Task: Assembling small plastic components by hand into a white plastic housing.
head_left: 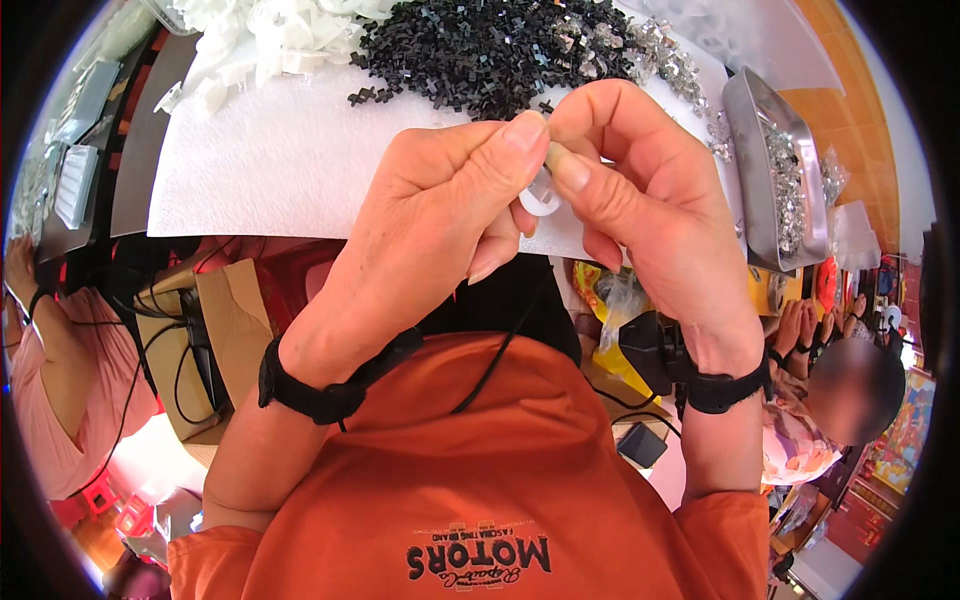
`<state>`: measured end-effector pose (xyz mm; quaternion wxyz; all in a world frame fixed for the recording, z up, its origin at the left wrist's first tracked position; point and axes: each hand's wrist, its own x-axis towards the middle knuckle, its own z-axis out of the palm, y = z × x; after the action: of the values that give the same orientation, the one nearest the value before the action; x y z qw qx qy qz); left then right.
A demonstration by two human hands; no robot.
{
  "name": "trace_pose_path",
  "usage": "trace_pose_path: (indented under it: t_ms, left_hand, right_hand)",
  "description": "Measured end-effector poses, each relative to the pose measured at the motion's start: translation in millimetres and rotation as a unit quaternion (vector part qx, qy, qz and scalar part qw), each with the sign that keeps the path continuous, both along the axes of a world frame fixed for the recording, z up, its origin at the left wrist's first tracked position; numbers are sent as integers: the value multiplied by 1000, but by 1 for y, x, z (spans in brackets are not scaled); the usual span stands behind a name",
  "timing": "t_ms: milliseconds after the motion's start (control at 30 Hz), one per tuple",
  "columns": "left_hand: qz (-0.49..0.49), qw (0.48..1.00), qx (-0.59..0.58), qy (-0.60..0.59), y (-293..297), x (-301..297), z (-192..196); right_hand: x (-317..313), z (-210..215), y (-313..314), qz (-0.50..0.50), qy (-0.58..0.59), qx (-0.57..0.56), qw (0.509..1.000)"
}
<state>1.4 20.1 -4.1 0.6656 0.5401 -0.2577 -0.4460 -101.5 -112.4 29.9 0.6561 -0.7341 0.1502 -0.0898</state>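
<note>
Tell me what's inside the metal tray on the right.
The metal tray holds a loose heap of small shiny pieces. They cover much of its bottom, so anything beneath them is hidden.

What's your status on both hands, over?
Left hand and right hand together, pinching small white piece. Piece partly hidden. Black pieces heaped just beyond.

A ring sits between the left hand and the right hand, above the bench. Behind them, the left heap, middle heap and right heap adjoin; a tray holding small parts flanks them at right. A carton stands near left.
</note>
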Motion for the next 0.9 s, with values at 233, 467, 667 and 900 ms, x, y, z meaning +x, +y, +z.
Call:
trace_pose_path:
  t_ms: [233,467,667,900]
  left_hand:
    - [-7,1000,-10,14,0,2,0]
    - [-16,997,-60,35,-2,1,-3]
    - [-27,999,-35,27,1,1,5]
    - [-34,999,7,-11,-4,2,6]
  right_hand:
    - [4,7,-5,20,58,18,998]
    - [-7,9,-6,0,44,-71,996]
    - [-7,2,3,-42,53,-61,996]
    - [-11,1,-8,-5,85,-106,991]
